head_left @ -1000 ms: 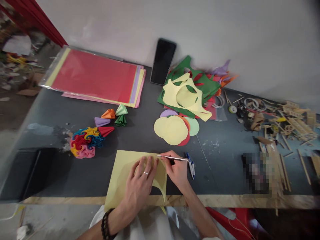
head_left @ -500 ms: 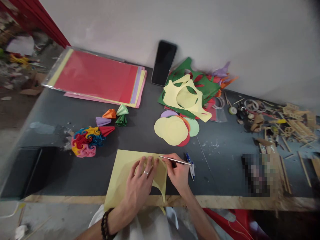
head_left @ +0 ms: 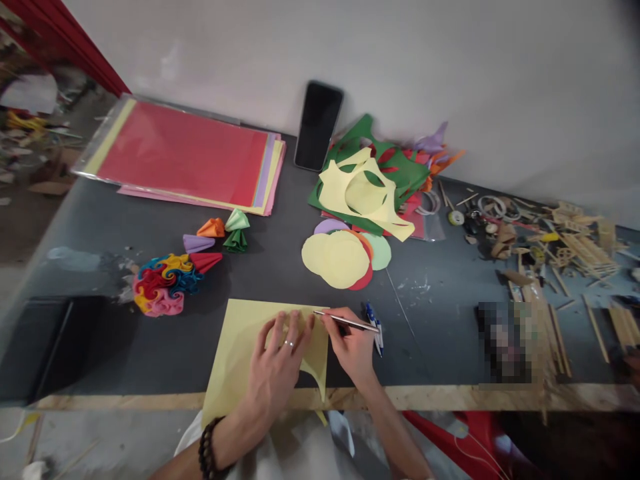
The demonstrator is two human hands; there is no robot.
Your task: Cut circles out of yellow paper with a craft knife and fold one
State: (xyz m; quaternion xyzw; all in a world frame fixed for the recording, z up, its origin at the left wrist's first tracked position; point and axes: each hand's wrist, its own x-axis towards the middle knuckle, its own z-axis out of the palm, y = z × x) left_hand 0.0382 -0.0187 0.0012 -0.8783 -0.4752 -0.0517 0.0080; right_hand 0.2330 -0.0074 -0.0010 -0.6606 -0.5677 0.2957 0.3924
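Observation:
A sheet of yellow paper [head_left: 235, 340] lies at the table's front edge, with a curved piece cut out of its lower right side. My left hand [head_left: 275, 363] rests on it, fingers stretched out and slightly spread, pressing it down. What lies under those fingers is mostly hidden. In my right hand [head_left: 353, 347] a slim silver pen [head_left: 345, 321] is pinched, its tip touching the paper near the top edge, close to my left fingertips. Two blue-and-white pens [head_left: 375, 330] lie just right of that hand. Beyond the sheet sit overlapping paper circles [head_left: 345, 259], yellow ones on top.
Cut paper scraps [head_left: 367, 190] are heaped by the wall beside a leaning phone [head_left: 319, 125]. Coloured sheets [head_left: 185, 153] in plastic lie back left, folded paper cones [head_left: 211, 228] and a swirled paper piece [head_left: 167, 283] nearer. Wooden sticks [head_left: 593, 250] clutter the right side.
The whole view has shifted slightly, so things appear a little further left. My left hand stays on the paper and the pen tip is still near its top edge.

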